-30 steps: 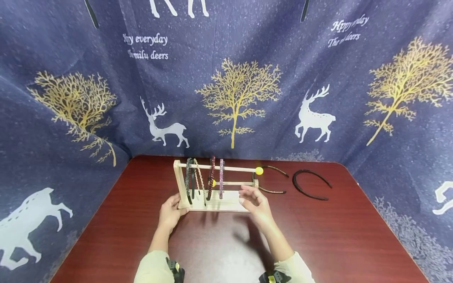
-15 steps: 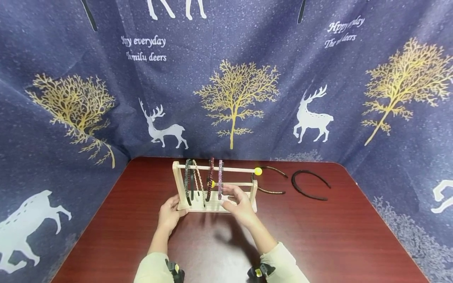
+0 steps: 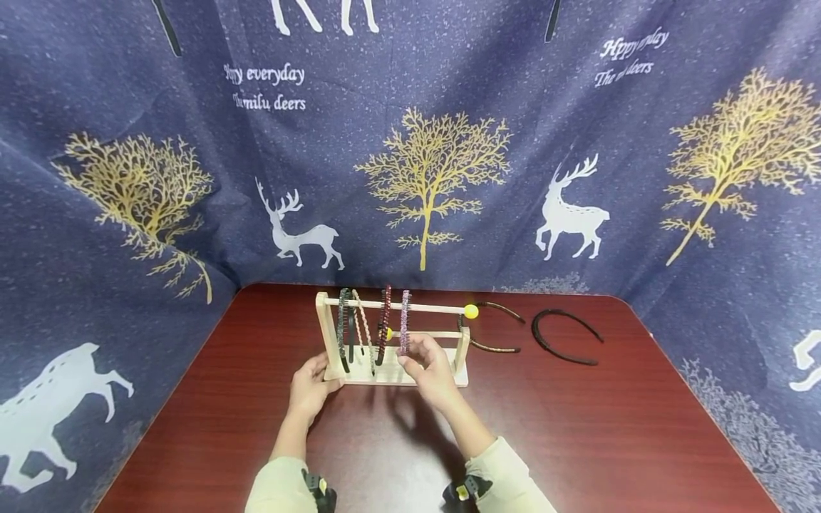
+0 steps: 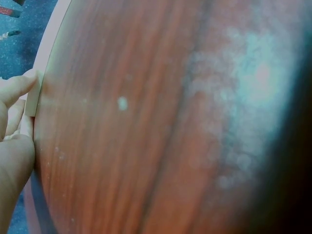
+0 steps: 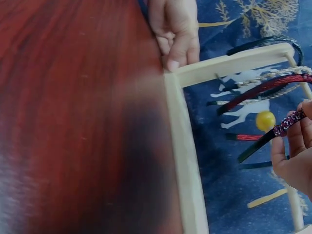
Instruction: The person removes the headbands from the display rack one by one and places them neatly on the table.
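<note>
Well, the right hand (image 3: 433,368) pinched the purple headband (image 3: 405,312) looped over the upper rod (image 3: 437,308); the left hand (image 3: 309,389) gripped the wooden rack (image 3: 393,376) by its corner. A careless sideways tug could have dislodged the red headband (image 3: 385,319) (its close neighbour).

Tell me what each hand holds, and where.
Right hand: the purple glittery curved headband, near its lower end. Left hand: the pale wooden headband stand, at its left base corner.
</note>
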`<action>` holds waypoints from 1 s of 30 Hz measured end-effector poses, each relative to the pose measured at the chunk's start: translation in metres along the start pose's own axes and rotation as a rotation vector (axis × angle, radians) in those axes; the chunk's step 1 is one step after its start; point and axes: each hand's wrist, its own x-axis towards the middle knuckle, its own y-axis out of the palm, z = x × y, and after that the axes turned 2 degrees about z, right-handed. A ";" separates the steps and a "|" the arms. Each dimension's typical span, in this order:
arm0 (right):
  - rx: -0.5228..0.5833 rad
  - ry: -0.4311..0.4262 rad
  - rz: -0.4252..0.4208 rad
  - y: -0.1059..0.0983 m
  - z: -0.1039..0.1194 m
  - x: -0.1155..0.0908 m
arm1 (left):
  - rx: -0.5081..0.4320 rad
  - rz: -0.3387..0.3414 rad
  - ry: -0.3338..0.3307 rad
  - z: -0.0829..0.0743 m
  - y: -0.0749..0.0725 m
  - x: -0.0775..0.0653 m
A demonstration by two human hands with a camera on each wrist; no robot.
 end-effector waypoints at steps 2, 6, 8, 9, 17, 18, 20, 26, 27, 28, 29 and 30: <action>0.006 -0.019 -0.012 -0.003 -0.003 0.002 | -0.004 0.001 -0.001 -0.001 0.000 0.000; 0.016 -0.059 -0.029 -0.008 -0.007 0.008 | -0.011 0.001 -0.002 -0.002 0.001 -0.001; 0.009 -0.072 -0.027 -0.011 -0.005 0.009 | -0.015 0.002 0.000 -0.003 0.001 -0.001; 0.015 -0.075 -0.024 -0.012 -0.005 0.010 | -0.015 0.003 0.002 -0.003 0.001 -0.001; 0.011 -0.092 -0.013 -0.016 0.012 0.004 | 0.001 0.005 0.008 -0.002 0.001 -0.002; 0.017 -0.099 -0.020 -0.018 0.008 0.003 | 0.000 0.004 0.009 -0.001 0.001 -0.002; 0.034 -0.112 -0.045 -0.024 0.003 0.000 | -0.007 0.001 0.012 -0.001 0.001 -0.002; 0.084 -0.116 -0.154 -0.043 0.006 -0.006 | -0.020 0.001 0.010 -0.001 0.002 -0.002; 0.088 -0.114 -0.167 -0.046 0.007 -0.006 | -0.019 0.000 0.006 -0.001 0.002 -0.002; 0.099 -0.115 -0.176 -0.049 0.008 -0.007 | -0.018 0.004 0.007 -0.001 0.002 -0.002; 0.111 -0.118 -0.182 -0.051 0.010 -0.007 | -0.017 0.003 0.005 -0.002 0.001 -0.002; 0.126 -0.126 -0.186 -0.053 0.011 -0.007 | -0.016 0.006 0.010 -0.002 0.001 -0.002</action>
